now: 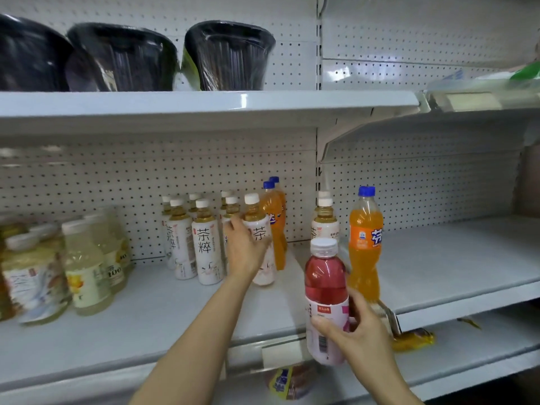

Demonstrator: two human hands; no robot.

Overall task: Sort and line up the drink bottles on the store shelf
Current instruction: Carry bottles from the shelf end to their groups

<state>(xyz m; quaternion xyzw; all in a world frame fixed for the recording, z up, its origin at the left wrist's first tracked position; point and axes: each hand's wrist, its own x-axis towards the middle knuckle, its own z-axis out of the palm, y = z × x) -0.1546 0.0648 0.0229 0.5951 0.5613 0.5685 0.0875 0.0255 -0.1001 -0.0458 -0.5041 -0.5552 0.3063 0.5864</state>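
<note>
Pink drink is filling the red bottle [325,299] that the right hand [355,331] is gripping round its lower label, fingers curled about it, holding it upright in front of the shelf [175,311] edge. Further in, the left hand [245,249] is wrapping its fingers round a white tea bottle [258,244], which is standing on the shelf at the right end of a cluster of matching tea bottles [204,244]. Two orange soda bottles [274,217] are standing just behind and right of that bottle, touching it. Another orange soda bottle [365,244] is standing alone just behind the red bottle, beside two more white tea bottles [325,223]. Pale yellow bottles [87,264] are crowding the shelf's left side, well apart from both hands
</note>
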